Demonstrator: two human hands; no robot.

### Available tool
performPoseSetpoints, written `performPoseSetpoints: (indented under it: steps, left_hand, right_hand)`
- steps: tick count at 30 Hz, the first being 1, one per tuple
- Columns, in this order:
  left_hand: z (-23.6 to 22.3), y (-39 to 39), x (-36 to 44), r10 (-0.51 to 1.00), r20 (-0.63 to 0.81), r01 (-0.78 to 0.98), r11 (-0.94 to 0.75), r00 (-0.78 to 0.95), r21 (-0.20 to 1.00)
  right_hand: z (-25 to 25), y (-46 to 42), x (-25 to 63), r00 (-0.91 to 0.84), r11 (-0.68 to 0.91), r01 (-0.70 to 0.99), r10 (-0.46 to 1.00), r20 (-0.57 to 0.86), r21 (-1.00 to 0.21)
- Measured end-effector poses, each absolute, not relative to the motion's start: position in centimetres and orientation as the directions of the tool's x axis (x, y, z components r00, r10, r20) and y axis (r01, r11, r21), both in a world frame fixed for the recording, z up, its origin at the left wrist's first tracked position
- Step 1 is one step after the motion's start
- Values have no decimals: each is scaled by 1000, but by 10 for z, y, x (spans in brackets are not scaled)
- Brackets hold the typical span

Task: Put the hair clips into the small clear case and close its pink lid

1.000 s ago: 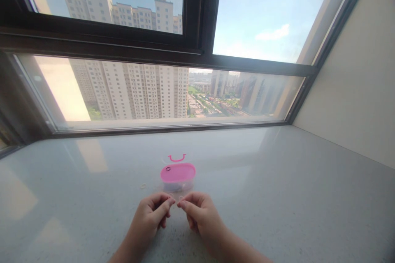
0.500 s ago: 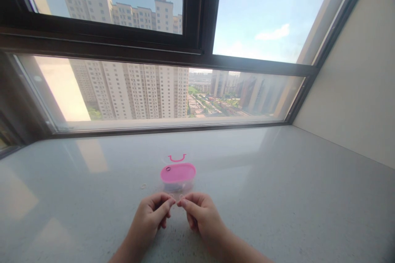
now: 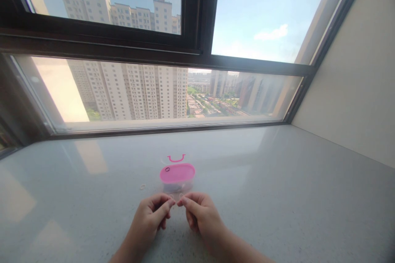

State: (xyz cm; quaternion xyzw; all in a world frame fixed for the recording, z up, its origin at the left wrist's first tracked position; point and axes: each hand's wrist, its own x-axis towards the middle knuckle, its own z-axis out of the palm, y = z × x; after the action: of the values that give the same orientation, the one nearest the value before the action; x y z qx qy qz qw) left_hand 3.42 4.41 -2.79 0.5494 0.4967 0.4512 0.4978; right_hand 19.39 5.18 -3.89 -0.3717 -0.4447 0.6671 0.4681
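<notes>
My left hand (image 3: 152, 218) and my right hand (image 3: 201, 213) meet just in front of a small oval box with a pink lid (image 3: 180, 173). Each hand is closed in a thumb-and-finger pinch. Small pale loops, which look like thin elastic bands, stick up at the fingertips: one loop (image 3: 171, 196) at the left, another loop (image 3: 181, 196) at the right. Whether they are joined is too small to tell. A black ring-shaped band (image 3: 167, 169) lies on the lid. Through the clear side of the box (image 3: 179, 186) its contents look dark and blurred.
Behind the box lies a curved pink handle (image 3: 176, 160). Left of it a pale loop (image 3: 142, 187) rests on the speckled white windowsill (image 3: 277, 197). A dark window frame (image 3: 197, 55) borders the far side, and a pale wall (image 3: 354, 74) rises at the right.
The camera view has shifted very slightly. Both hands keep the same pinch in the same place, and the box and the loose band have not moved.
</notes>
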Motion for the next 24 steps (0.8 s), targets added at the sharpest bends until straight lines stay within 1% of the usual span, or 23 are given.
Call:
performPoseSetpoints:
  steps: [8,14,24]
  left_hand:
    - [-24,42,36,996,-16,112,6,88,994]
    - [-27,43,35,997,-5,111,-3,71,994]
    - [-28,44,35,998,-6,98,-1,69,995]
  right_hand:
    - [-39,52,194,-292,-181,-309,952,-88,-934]
    - [-36,51,194,-285,-202,-366,953,-98,-908]
    - [-34,51,193,-283,-207,-383,954,-99,-900]
